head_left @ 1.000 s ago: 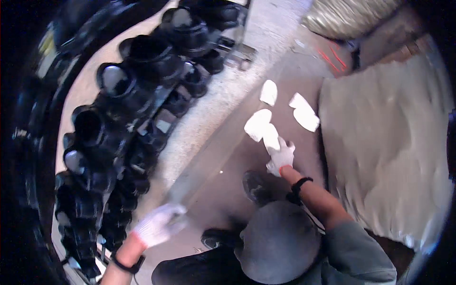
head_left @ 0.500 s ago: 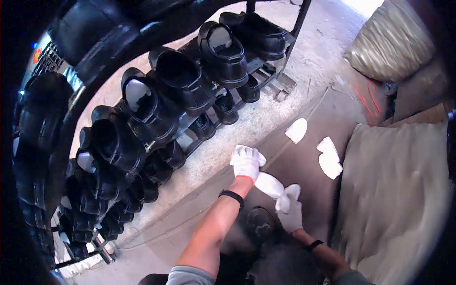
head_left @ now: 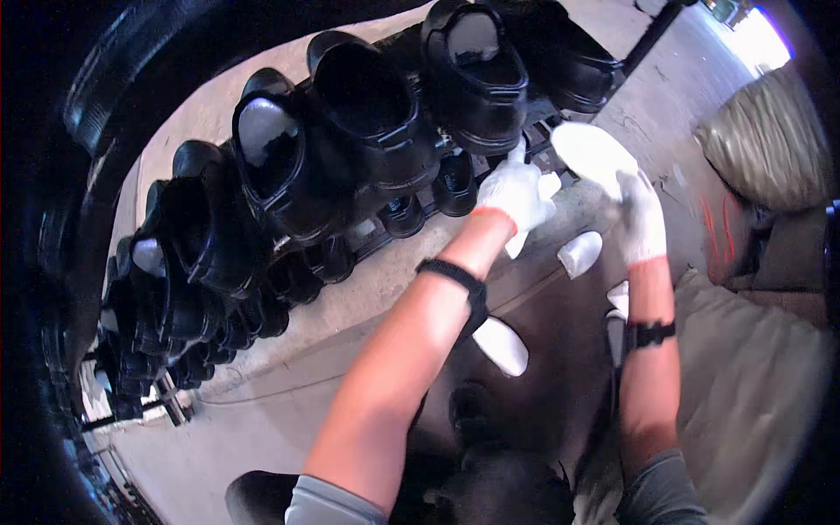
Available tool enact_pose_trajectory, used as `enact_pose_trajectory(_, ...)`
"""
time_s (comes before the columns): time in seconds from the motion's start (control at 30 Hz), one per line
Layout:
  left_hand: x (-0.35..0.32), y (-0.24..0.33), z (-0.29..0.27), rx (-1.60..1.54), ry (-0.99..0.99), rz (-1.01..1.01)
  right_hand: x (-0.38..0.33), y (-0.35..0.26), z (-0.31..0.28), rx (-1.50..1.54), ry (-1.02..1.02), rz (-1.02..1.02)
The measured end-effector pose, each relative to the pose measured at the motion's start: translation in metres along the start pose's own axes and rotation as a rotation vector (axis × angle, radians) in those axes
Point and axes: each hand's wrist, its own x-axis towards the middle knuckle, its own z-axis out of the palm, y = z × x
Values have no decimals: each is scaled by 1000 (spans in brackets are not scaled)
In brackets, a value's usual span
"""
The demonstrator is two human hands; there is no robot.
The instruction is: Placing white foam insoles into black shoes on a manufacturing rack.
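One white insole (head_left: 591, 150) is pinched by the right hand (head_left: 646, 220) fingers, another by the left hand (head_left: 514, 194) fingers, near shoes (head_left: 385, 162) at left.

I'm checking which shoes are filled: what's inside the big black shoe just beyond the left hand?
A pale grey patch shows in the far part of the black shoe's opening; nearer, it is dark. The closed near end covers whatever lies beneath.

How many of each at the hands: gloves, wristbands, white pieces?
White gloves: 2, on left hand and right hand
Black wristbands: 2
White pieces: at least 5: one in each hand, three lying loose; overlaps could hide more
Total: at least 9
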Motion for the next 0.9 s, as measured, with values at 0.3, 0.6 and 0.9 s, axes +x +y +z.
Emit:
enact_pose_trajectory(0.3,-25,-15,15,115,37,12,99,43,133,-1690,-501,-788)
enact_pose_trajectory(0.6,-42,-27,-4,203,-39,102,162,81,42,-2034,-651,-457)
enact_pose_trajectory(0.9,-116,-34,-29,-42,628,62,38,34,133,-697,-498,-578)
